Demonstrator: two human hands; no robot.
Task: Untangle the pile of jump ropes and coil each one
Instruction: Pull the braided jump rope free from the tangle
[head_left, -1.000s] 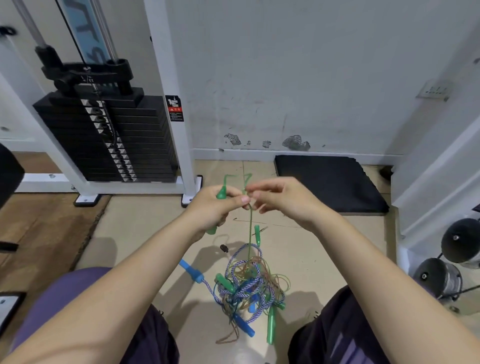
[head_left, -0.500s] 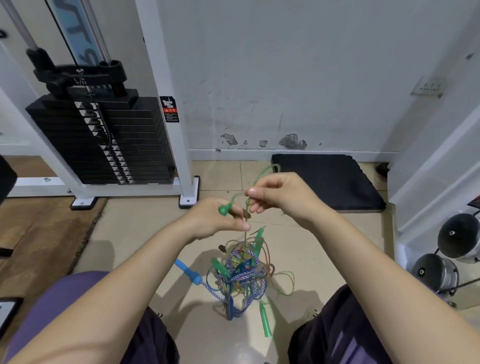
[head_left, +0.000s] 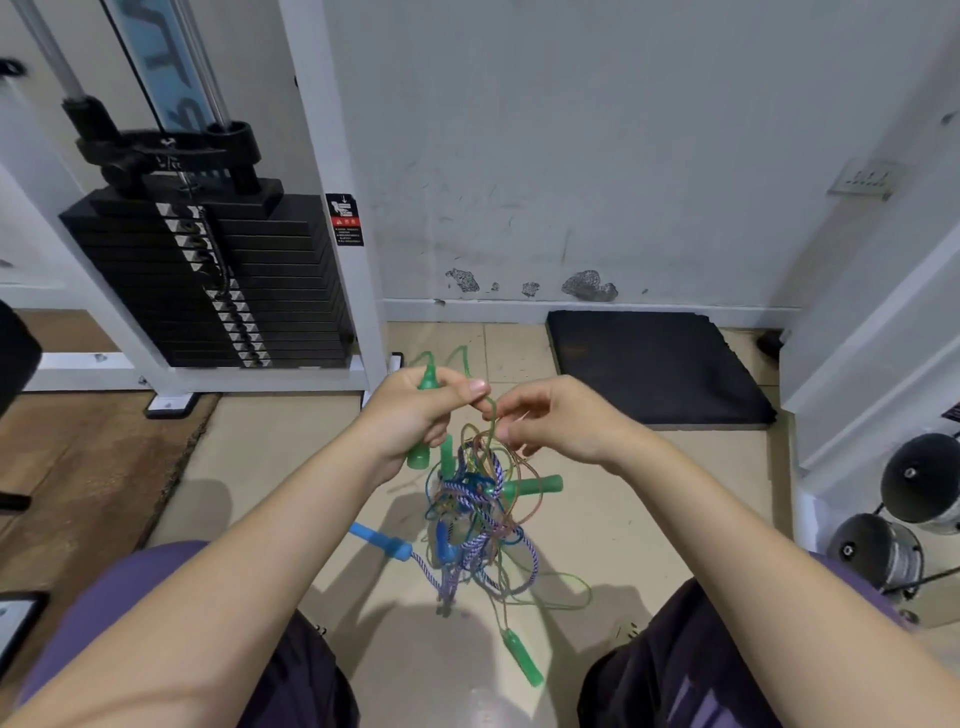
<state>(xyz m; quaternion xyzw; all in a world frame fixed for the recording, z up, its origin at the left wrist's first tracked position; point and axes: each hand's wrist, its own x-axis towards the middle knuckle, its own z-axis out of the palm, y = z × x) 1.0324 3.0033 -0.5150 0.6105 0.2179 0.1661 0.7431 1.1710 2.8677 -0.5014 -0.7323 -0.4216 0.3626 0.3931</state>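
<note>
The left hand (head_left: 415, 415) is gripping a green plastic jump-rope handle (head_left: 422, 421); the right hand (head_left: 550, 423) is pinching its thin green cord (head_left: 488, 415). The tangled pile of jump ropes (head_left: 475, 514) is hanging above the beige tiled floor (head_left: 291, 467), near a black weight stack (head_left: 218, 280), black foam mat (head_left: 654, 364) and scuffed white wall (head_left: 571, 156).

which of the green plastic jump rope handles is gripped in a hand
The green handle in the left hand, its ends showing above and below the fist. The other green handles hang in the tangle of ropes or dangle lower, untouched.
</note>
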